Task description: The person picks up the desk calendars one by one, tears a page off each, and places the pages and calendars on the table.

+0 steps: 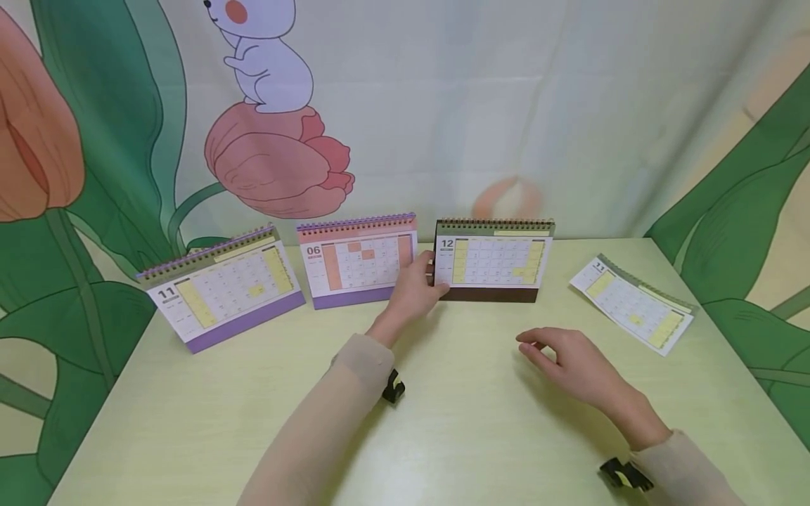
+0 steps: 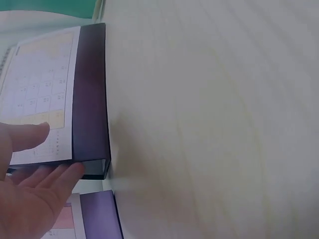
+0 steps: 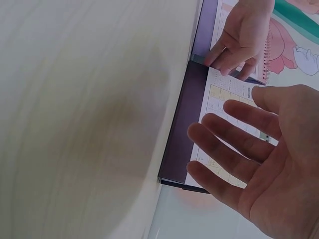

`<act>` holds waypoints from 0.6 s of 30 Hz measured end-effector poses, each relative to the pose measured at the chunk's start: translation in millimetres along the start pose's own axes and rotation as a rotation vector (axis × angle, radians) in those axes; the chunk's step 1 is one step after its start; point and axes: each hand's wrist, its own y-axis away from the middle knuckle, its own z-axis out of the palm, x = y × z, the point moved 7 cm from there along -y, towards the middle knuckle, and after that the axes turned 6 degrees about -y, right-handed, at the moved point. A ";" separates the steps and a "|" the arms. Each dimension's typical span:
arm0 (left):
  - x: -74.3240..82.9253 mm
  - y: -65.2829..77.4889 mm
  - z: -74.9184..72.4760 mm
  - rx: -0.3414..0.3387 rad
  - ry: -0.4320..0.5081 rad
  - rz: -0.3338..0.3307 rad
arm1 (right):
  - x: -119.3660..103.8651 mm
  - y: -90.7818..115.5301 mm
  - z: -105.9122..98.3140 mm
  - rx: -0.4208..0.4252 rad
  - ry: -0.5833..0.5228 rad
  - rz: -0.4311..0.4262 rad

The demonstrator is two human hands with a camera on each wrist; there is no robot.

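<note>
A desk calendar (image 1: pixel 491 261) showing 12, with a dark brown base and a spiral top, stands upright at the back of the table. My left hand (image 1: pixel 414 287) holds it by its left side. In the left wrist view the thumb (image 2: pixel 30 136) lies over the front page and the fingers (image 2: pixel 62 178) are at the open side of the stand. My right hand (image 1: pixel 579 362) hovers over the table in front and to the right, fingers relaxed, holding nothing. Its palm and spread fingers show in the right wrist view.
To the left stand a pink-topped calendar (image 1: pixel 363 263) showing 06 and another (image 1: pixel 228 292) showing 11, both with purple bases. A loose calendar sheet (image 1: pixel 633 303) marked 11 lies at the right. Behind the table (image 1: pixel 468 436) hangs a printed curtain (image 1: pixel 405 105).
</note>
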 end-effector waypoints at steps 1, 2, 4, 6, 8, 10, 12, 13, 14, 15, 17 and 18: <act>0.9 0.8 -0.6 0.004 0.009 0.003 | -0.2 0.1 -0.1 -0.001 -0.001 0.001; 1.7 1.4 -1.3 0.009 0.020 0.007 | -0.4 0.1 -0.4 -0.001 0.000 0.001; 3.1 3.3 -3.3 0.021 0.044 0.011 | -1.3 0.1 -0.9 -0.002 0.000 0.001; 4.3 5.8 -5.8 0.032 0.057 0.016 | -2.0 0.0 -1.2 -0.003 -0.001 0.001; 5.1 8.6 -7.9 0.036 0.064 0.020 | -2.0 -0.1 -0.9 -0.007 -0.001 0.001; 5.4 12.0 -9.8 0.032 0.063 0.021 | -1.6 -0.1 -0.2 -0.011 0.000 0.003; 5.8 15.5 -11.8 0.025 0.055 0.025 | -1.5 -0.1 0.2 -0.012 -0.001 0.005; 6.1 17.6 -12.7 0.022 0.050 0.028 | -2.0 -0.1 0.3 -0.012 -0.003 0.001; 6.5 19.8 -13.9 0.021 0.041 0.034 | -2.2 -0.2 0.5 -0.012 -0.006 0.000; 6.9 21.9 -15.2 0.020 0.031 0.040 | -2.7 -0.4 0.7 -0.012 -0.009 -0.002; 8.3 27.1 -17.8 0.019 0.009 0.059 | -3.2 -0.6 1.2 -0.014 -0.013 -0.004; 9.3 29.9 -19.5 0.020 -0.003 0.071 | -3.4 -0.7 1.6 -0.016 -0.016 -0.006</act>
